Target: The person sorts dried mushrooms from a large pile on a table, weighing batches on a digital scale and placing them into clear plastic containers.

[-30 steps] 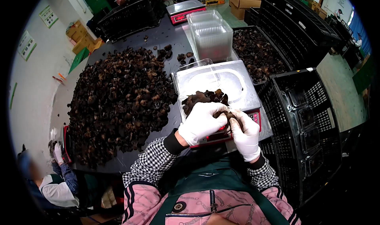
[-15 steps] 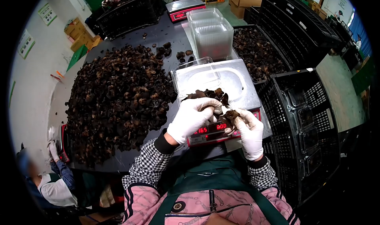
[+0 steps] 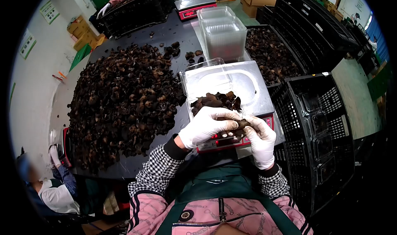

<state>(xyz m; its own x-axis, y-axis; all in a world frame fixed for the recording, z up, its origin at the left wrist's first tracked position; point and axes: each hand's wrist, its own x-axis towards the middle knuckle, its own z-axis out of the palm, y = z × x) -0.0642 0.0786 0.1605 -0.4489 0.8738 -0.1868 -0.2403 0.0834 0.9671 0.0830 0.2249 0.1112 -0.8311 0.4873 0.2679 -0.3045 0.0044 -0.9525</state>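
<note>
My left hand (image 3: pixel 206 126), in a white glove, pinches one side of a dark brown fungus piece (image 3: pixel 238 128). The other side is between the fingers of my right hand (image 3: pixel 261 140), also gloved. Both hands are over the front edge of a scale (image 3: pixel 248 86) with a metal plate and red base. Behind my left hand, dark fungus pieces (image 3: pixel 215 100) lie in a clear plastic tray (image 3: pixel 188 99) on the plate. My hands partly cover the scale's display.
A large fungus heap (image 3: pixel 124 102) spreads at left. Clear trays (image 3: pixel 222 36) are stacked behind the scale. Black crates (image 3: pixel 318 131) stand at right. A second scale (image 3: pixel 194 3) is at the back. One co-worker (image 3: pixel 58 193) sits lower left; another's gloved hand (image 3: pixel 103 10) touches a far crate.
My hands have come closer together around the fungus piece, after being a little apart half a second ago. The far co-worker's gloved hand has moved left along the crate.
</note>
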